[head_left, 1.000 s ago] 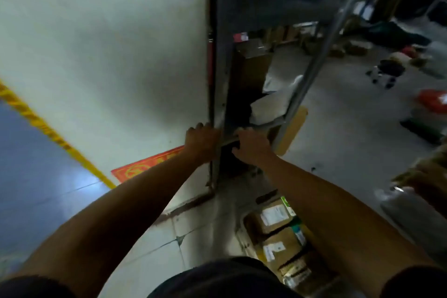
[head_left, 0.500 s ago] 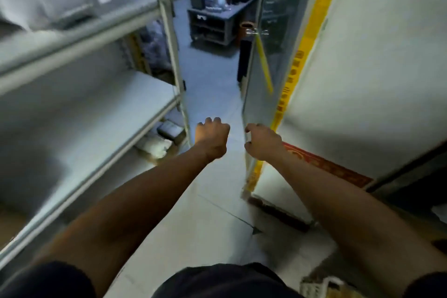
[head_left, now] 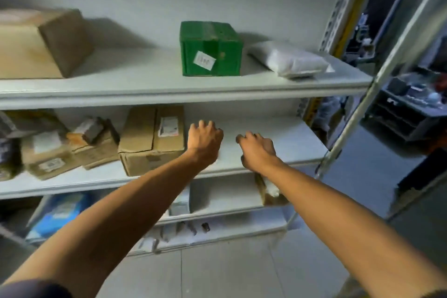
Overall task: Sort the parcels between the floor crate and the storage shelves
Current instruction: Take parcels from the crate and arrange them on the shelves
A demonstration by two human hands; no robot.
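- Two bare hands reach out over the middle shelf (head_left: 285, 145) of the white storage shelves, both seen from the back.
- Left hand (head_left: 204, 141): fingers loosely curled, nothing in it, hovering just right of a brown taped carton (head_left: 151, 141); contact with the carton cannot be told.
- Right hand (head_left: 257, 150): fingers loosely curled downward, holding nothing, above the bare right part of the middle shelf; whether the fingertips touch the board cannot be told.
- Hands are near each other, with a gap between them.
- Top shelf (head_left: 157, 82): large tan box (head_left: 36, 43) at far left, green box (head_left: 210, 49) with a white label in the middle, white padded bag (head_left: 289, 59) lying flat to its right.
- Green box and white bag are close; touching or not is unclear.
- Middle shelf, left part: the taped carton with a shipping label on top, then a cluster of smaller brown parcels (head_left: 72, 145) packed close together, blurred.
- Lower shelf (head_left: 222, 193): blue-and-white packet (head_left: 60, 210) at left, a small pale box (head_left: 180, 202) partly behind the left forearm, a brown parcel (head_left: 268, 190) partly behind the right wrist.
- Bottom board (head_left: 242, 227): a few small dark items, too blurred to identify.
- Grey metal upright (head_left: 377, 80) at the rack's right end; dark cluttered area beyond it.
- Pale tiled floor (head_left: 229, 271) below; the floor crate is out of frame.
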